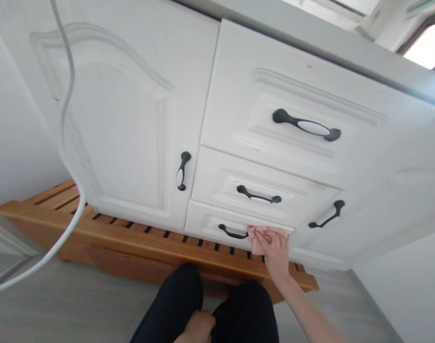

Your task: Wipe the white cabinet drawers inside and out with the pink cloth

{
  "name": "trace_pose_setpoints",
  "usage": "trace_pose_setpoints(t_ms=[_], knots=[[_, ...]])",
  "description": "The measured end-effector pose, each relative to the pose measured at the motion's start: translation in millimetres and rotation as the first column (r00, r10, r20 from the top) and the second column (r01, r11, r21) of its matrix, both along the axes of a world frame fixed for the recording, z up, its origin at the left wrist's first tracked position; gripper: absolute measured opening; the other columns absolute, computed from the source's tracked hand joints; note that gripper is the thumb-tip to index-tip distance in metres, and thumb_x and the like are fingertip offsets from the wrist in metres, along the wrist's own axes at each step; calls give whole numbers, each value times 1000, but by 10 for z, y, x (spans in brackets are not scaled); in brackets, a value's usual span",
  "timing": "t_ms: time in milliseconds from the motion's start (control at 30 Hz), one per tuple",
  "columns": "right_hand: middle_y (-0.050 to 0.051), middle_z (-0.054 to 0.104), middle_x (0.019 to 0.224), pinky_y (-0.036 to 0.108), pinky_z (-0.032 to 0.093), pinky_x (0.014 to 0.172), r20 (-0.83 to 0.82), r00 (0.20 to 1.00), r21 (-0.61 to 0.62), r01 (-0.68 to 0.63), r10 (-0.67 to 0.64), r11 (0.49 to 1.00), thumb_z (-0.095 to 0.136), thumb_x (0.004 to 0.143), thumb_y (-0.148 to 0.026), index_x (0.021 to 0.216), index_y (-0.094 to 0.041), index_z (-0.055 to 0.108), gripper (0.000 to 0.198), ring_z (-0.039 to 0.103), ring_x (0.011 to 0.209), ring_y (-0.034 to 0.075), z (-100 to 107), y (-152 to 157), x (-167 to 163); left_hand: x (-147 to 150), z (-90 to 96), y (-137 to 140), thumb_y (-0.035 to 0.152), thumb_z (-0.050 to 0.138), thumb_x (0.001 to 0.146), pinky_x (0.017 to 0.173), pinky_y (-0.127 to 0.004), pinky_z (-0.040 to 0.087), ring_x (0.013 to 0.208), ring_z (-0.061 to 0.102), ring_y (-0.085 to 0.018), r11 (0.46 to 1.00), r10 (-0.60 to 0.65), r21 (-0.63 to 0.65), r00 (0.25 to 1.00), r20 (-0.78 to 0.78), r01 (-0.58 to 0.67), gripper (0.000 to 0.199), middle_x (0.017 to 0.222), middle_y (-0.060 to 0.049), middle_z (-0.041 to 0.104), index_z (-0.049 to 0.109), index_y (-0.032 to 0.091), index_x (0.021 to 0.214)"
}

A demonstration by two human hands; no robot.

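Note:
My right hand (274,250) presses a pink cloth (257,245) against the right part of the bottom drawer (206,221). Its fingers are bunched on the cloth, just right of that drawer's dark curved handle (233,233). Part of the cloth spreads out beyond the fingertips. Down at my lap, my left hand (200,325) lies between my dark-trousered legs with its fingers curled in. Whether anything is inside the left hand is hidden.
Above are a middle drawer handle (259,195) and a top drawer handle (306,125). Cabinet doors with handles flank the drawers. A slatted wooden bench (138,243) runs along the cabinet's base, before my knees. A white cable (71,81) hangs at left.

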State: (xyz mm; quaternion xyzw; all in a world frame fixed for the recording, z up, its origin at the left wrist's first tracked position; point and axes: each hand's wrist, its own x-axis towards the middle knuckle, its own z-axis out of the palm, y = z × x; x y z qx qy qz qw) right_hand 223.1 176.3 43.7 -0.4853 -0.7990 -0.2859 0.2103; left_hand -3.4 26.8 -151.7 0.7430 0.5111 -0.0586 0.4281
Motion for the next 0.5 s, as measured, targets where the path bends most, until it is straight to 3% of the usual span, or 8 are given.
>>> trace_pose_setpoints(t_ms=[133, 267, 400, 500], knots=[[4, 66, 109, 41, 36, 85, -64, 997, 5, -35, 36, 999, 68, 90, -16, 121, -39, 68, 39, 51, 96, 25, -36, 44, -936, -2, 43, 1, 19, 54, 72, 107, -52, 46, 123, 61, -35, 1000, -17, 25, 998, -64, 19, 43, 126, -12, 69, 71, 22, 111], [1, 69, 105, 40, 33, 79, -122, 982, 56, -137, 143, 989, 67, 93, -21, 116, -36, 69, 27, 52, 93, 22, 67, 54, -1697, -26, 86, 17, 16, 52, 72, 106, -49, 49, 121, 63, -34, 998, -53, 26, 995, -87, 55, 45, 125, -15, 70, 71, 17, 112], [2, 69, 113, 41, 35, 82, -171, 959, 116, -210, 228, 971, 62, 97, -24, 130, -35, 62, 35, 53, 101, 22, 231, 119, -2102, -26, 71, 38, 15, 51, 73, 105, -49, 49, 120, 63, -35, 998, -63, 20, 995, -83, 65, 45, 125, -17, 69, 71, 13, 113], [2, 69, 115, 39, 37, 79, -162, 956, 164, -218, 244, 962, 61, 98, -24, 137, -35, 57, 41, 53, 103, 21, 234, 188, -2240, -20, 31, 44, 15, 50, 74, 105, -49, 49, 120, 63, -35, 999, -48, 20, 997, -60, 49, 44, 124, -17, 69, 71, 13, 113]])
